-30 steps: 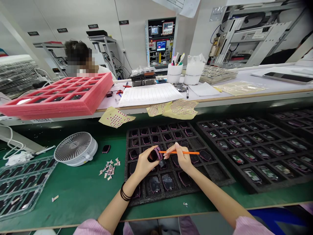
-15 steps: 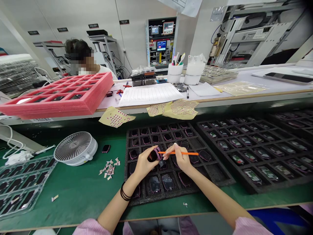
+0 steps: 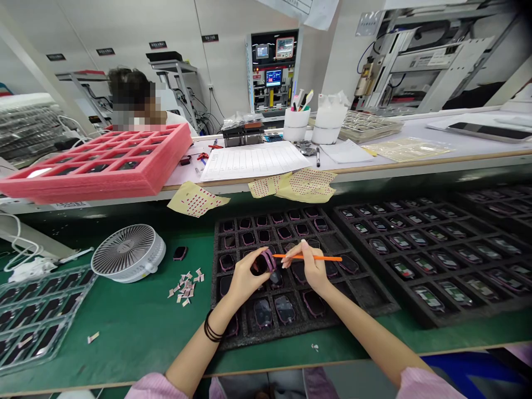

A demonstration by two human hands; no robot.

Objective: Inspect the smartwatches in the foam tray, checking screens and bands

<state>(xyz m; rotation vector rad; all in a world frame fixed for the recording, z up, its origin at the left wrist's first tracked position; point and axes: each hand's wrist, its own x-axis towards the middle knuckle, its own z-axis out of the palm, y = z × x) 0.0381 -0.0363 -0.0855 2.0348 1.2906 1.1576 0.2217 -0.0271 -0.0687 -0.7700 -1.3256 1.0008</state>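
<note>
My left hand (image 3: 247, 272) is closed on a purple smartwatch case (image 3: 270, 259) with a dark screen, held up on its edge over the black foam tray (image 3: 245, 332). A thin orange stick (image 3: 328, 258) is pinched in my right hand (image 3: 310, 265). Its left tip is close to the right side of the watch case; whether it touches is too small to tell. Beneath both hands, the tray's compartments hold several similar watch cases (image 3: 285, 308), some partly covered by my fingers and forearms.
Left of the tray are small pale tabs (image 3: 187, 286), a lone watch case (image 3: 180, 253), a white fan (image 3: 128, 252) and a clear plastic tray (image 3: 54, 352). A second foam tray (image 3: 415, 318) sits right. Above, the shelf bears a pink foam tray (image 3: 166, 177). A person (image 3: 133, 100) sits beyond.
My right hand and the orange stick have shifted slightly to the right, the stick's tip moving back a little from the watch case. My left hand stays nearly in place.
</note>
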